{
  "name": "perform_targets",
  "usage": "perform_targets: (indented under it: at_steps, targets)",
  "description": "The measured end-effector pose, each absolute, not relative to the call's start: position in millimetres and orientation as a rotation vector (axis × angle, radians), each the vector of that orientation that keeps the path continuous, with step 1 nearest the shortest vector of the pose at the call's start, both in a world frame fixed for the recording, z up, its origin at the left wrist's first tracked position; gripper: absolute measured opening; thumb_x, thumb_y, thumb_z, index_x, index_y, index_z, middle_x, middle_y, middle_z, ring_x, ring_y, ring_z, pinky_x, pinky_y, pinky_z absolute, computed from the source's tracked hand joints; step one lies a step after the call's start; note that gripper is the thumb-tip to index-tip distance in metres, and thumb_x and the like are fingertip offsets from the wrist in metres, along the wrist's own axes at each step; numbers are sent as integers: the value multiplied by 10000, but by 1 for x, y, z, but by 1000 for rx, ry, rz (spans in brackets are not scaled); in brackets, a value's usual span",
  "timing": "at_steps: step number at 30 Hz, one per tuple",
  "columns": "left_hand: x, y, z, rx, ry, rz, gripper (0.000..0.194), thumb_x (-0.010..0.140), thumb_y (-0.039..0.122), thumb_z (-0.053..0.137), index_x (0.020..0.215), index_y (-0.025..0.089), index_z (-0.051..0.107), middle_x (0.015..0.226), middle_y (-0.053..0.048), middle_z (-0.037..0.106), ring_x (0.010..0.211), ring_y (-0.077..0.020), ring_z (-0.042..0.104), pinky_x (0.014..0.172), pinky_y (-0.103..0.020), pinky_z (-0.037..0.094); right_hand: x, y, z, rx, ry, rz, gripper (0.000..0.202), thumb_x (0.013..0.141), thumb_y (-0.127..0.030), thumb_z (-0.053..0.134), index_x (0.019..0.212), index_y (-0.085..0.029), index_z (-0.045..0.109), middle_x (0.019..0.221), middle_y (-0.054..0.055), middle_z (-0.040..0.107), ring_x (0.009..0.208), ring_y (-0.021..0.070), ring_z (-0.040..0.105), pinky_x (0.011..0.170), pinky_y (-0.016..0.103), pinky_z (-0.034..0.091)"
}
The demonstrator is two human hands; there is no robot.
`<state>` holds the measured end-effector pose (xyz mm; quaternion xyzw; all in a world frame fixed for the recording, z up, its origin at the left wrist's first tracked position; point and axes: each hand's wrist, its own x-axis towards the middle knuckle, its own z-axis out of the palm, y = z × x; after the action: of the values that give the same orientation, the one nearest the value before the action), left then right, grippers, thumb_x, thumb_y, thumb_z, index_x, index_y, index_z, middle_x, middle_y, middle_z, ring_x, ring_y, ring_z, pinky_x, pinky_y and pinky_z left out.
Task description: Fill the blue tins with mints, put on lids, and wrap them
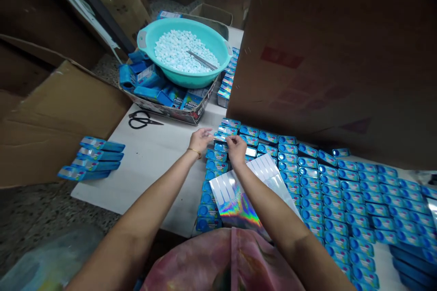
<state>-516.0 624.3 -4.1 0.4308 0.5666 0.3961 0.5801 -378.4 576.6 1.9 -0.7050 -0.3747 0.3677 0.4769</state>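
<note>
My left hand (201, 140) and my right hand (236, 148) meet over the top of the left column of blue tins (216, 166). Between their fingertips is a small shiny strip (220, 137), lying across one tin. The right thumb and finger pinch its right end; the left fingers are at its left end, partly curled. Beneath my right forearm, a holographic sticker sheet (225, 207) with pale strips lies on the tins.
A turquoise bowl (194, 79) of white pellets with a metal scoop rests on a carton of blue packets (153, 93). Black scissors (139, 120) and several blue tins (99, 154) lie left. A large cardboard box (307, 54) stands behind the rows.
</note>
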Motion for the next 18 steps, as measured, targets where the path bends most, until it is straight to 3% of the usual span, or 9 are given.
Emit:
perform_targets:
  at_steps: [12, 18]
  targets:
    - [-522, 649, -37, 1130, 1416, 850, 454, 478, 176, 698, 913, 118, 584, 616, 29, 541, 554, -92, 510, 573, -233, 408, -390, 583, -13, -2053, -1413, 427, 171, 802, -279, 442, 764, -191, 583, 801, 44, 599, 802, 185, 471, 747, 304, 288]
    - [-517, 642, -53, 1210, 1530, 788, 348, 591, 179, 622, 934, 116, 602, 706, -34, 614, 632, -143, 572, 631, -290, 460, -384, 583, -1, -2202, -1660, 307, 201, 831, -250, 432, 964, -195, 573, 923, 59, 549, 850, 190, 437, 722, 305, 265]
